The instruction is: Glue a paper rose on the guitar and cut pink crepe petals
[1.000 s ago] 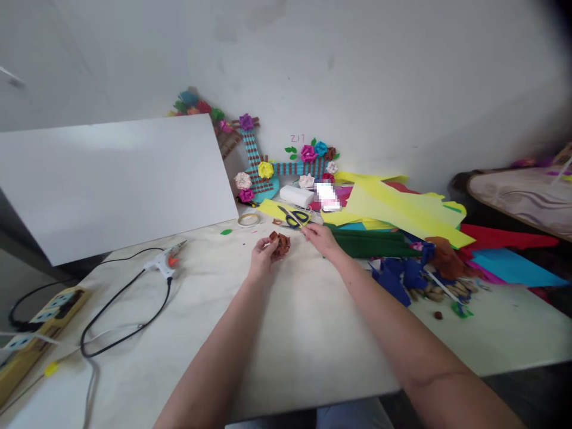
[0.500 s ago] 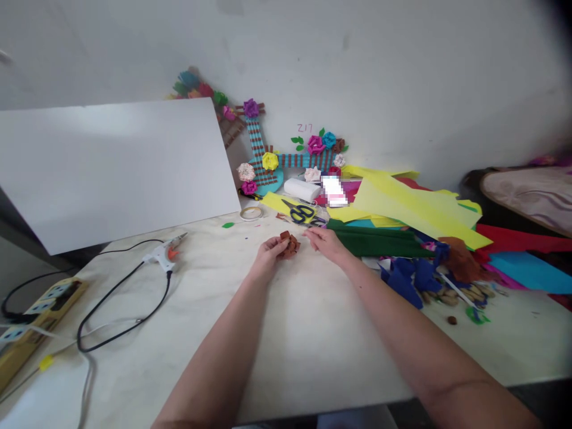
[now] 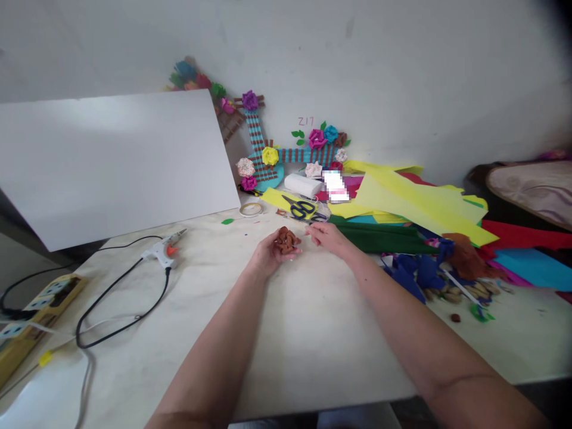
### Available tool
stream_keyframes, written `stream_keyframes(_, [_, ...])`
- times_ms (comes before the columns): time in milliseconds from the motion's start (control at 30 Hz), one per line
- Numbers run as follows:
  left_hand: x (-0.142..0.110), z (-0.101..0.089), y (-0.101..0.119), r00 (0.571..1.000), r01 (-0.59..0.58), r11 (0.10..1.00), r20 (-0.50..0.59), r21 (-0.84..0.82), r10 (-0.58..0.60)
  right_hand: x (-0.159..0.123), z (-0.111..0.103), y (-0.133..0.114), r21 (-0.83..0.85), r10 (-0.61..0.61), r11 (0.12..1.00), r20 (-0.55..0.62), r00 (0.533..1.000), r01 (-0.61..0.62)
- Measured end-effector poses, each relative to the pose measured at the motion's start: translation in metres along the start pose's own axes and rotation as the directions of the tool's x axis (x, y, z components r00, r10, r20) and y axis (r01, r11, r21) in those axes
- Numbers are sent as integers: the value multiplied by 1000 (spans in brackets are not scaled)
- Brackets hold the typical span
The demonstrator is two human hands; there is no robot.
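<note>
A brown paper flower (image 3: 287, 241) with curled petals rests in my left hand (image 3: 266, 253), the fingers cupped under and around it. Just right of the flower is my right hand (image 3: 325, 237), thumb and fingers pressed together and pointing left. It is apart from the flower, and anything between its fingertips is too small to make out. Beyond both hands, dark-handled scissors (image 3: 302, 209) lie partly over a yellow sheet (image 3: 274, 198). A roll of tape (image 3: 251, 210) and a green paper leaf (image 3: 227, 221) are farther left.
A glue gun (image 3: 161, 253) with a looped cord lies left, near a power strip (image 3: 52, 295). A white board (image 3: 120, 170) leans at the back beside a flower-decorated blue frame (image 3: 257, 146). Coloured sheets (image 3: 406, 199) and blue scraps (image 3: 409, 277) crowd the right.
The brown flower has turned in my left hand, so its petals face up more, and the left fingers now spread beneath it. My right hand stays close by, barely moved.
</note>
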State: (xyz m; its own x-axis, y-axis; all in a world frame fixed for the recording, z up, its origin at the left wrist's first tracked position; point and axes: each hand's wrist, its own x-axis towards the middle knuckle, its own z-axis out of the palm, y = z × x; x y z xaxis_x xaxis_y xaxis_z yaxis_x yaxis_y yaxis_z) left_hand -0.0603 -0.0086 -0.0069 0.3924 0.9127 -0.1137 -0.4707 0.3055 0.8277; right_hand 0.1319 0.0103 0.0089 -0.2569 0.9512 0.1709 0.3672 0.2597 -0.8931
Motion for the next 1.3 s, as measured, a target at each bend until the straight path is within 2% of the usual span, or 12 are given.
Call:
stream_keyframes(233, [3, -4, -1, 996, 69, 995, 55, -76, -65, 3, 0, 0, 7, 15, 1000, 29, 999, -15])
stream_keyframes(367, [4, -7, -4, 998, 42, 995, 52, -88, -38, 1, -1, -2, -3, -11, 1000, 88, 996, 11])
stream_keyframes(467, [5, -8, -5, 999, -1, 995, 35, -104, 4, 1, 0, -2, -27, 21, 999, 110, 994, -18])
stream_keyframes(633, [6, -6, -5, 998, -58, 987, -6, -153, 58, 3, 8, 3, -55, 98, 994, 77, 992, -94])
stream_keyframes(733, [6, -6, -5, 997, -73, 984, -25, -165, 69, 3, 12, 3, -37, 123, 992, 88, 989, -120])
stream_keyframes(867, [6, -8, -6, 997, -79, 983, -31, -163, 75, 2, 17, 0, -11, 169, 986, 43, 985, -169])
stream_keyframes(1300, [7, -10, -6, 998, -57, 984, -24, -166, 54, 4, 23, 2, -2, 191, 982, -23, 981, -191])
